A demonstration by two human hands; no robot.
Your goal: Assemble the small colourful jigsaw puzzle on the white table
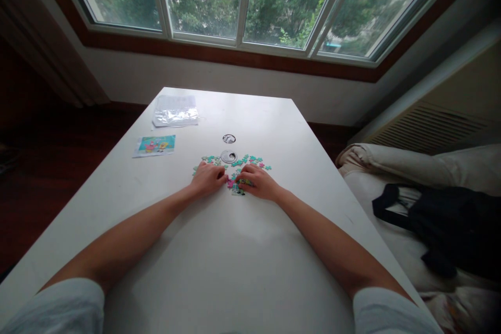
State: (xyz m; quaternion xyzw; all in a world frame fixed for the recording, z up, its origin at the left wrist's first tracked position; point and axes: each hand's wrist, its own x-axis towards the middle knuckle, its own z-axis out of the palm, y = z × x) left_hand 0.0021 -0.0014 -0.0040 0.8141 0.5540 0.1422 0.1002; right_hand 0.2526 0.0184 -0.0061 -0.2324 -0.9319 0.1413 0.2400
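A joined patch of jigsaw puzzle pieces, pink, yellow and green, lies on the white table between my hands. My left hand is at its left edge, fingers closed and tips at a pink piece. Across the patch's right side bends my right hand, its fingers and thumb closed on the pieces and covering part of them. Loose teal and green puzzle pieces are scattered beyond the right hand, and more loose pieces lie past the left one.
Two round black-and-white items lie beyond the pieces. On the left are a colourful cartoon picture sheet and a clear plastic packet over paper. The white table ends before the window wall. Dark clothing rests on a cushioned seat at right.
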